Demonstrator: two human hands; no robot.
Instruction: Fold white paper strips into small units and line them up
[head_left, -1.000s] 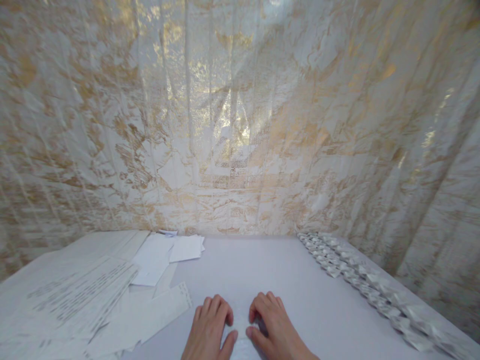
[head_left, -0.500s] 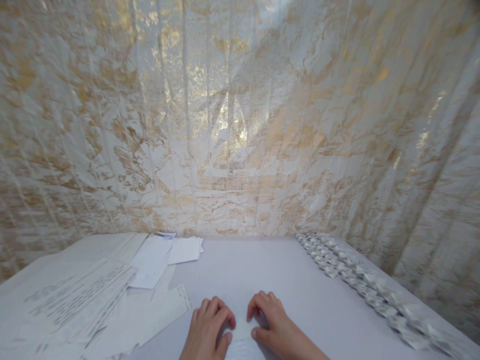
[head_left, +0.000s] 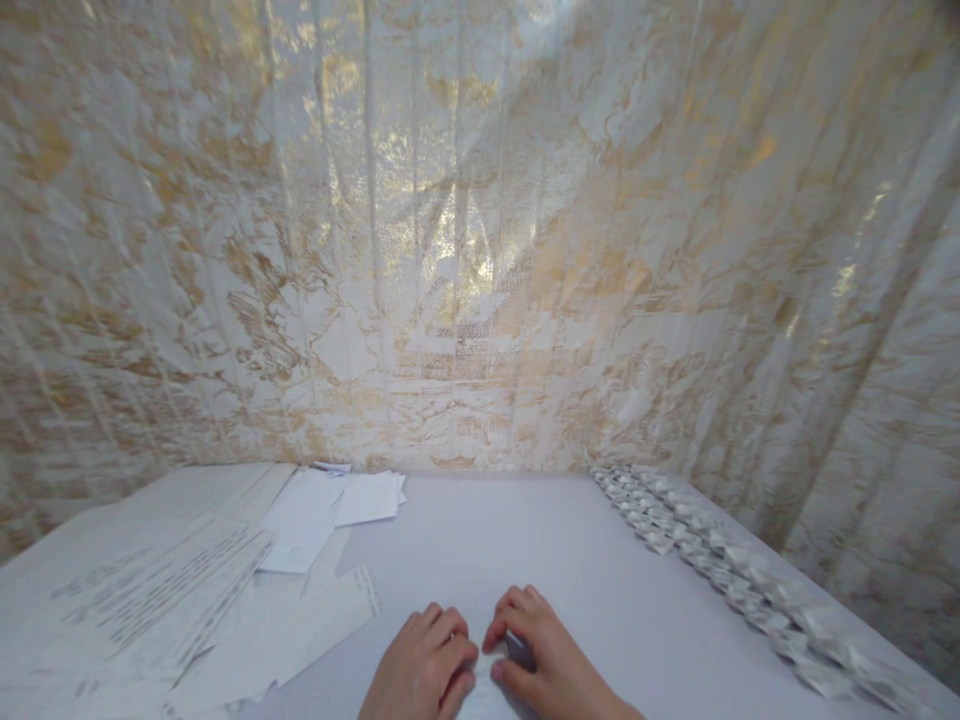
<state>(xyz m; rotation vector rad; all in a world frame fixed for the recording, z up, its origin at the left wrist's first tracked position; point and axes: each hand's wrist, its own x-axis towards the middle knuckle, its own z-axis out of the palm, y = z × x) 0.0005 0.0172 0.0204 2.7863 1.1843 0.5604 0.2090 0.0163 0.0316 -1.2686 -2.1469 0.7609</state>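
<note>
Low in the view, a small white piece of paper (head_left: 486,664) lies on the table between my two hands, largely covered by the fingers. My left hand (head_left: 431,660) is closed with its thumb and bent fingers at the paper's left side. From the right, my right hand (head_left: 544,650) has curled fingers and a thumb at the paper's other side, with a dark shadowed gap inside the curl. How the paper is folded cannot be made out.
Printed sheets (head_left: 172,590) overlap on the left of the white table (head_left: 480,540), with blank white paper pieces (head_left: 367,498) behind them. Rows of small folded paper pieces (head_left: 720,565) run along the right edge. A gold-patterned curtain (head_left: 480,250) hangs behind.
My hands have come closer together over the paper, the left moving right and slightly down. Less of the paper shows between them.
</note>
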